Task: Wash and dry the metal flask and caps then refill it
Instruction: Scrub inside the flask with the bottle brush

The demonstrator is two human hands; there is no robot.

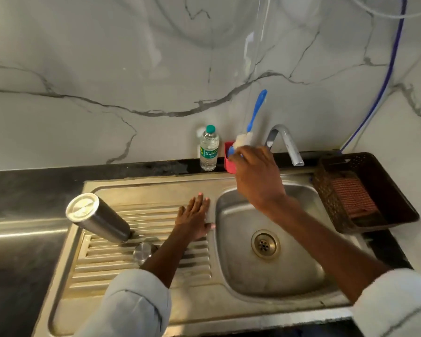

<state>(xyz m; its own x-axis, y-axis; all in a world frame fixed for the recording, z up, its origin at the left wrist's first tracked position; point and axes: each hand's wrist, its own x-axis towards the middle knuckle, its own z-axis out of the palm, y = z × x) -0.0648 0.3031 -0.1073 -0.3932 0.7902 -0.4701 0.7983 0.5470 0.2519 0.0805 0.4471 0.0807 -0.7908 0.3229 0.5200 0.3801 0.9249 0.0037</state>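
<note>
The metal flask (100, 218) stands upside down and tilted on the ribbed drainboard (141, 268), base toward me. A small round metal cap (144, 251) lies beside its mouth, partly hidden by my left forearm. My left hand (195, 217) rests flat on the drainboard at the basin's edge, fingers straight. My right hand (255, 176) reaches to the red holder (229, 164) at the back. Its fingers curl around the lower end of a blue-handled bottle brush (257, 110) with a white head, and hide the exact grip.
A plastic water bottle (209, 149) with a green cap stands left of the red holder. The steel tap (287, 144) curves over the sink basin (241, 263), no water running. A dark basket (399, 205) holding an orange cloth (348, 198) sits to the right.
</note>
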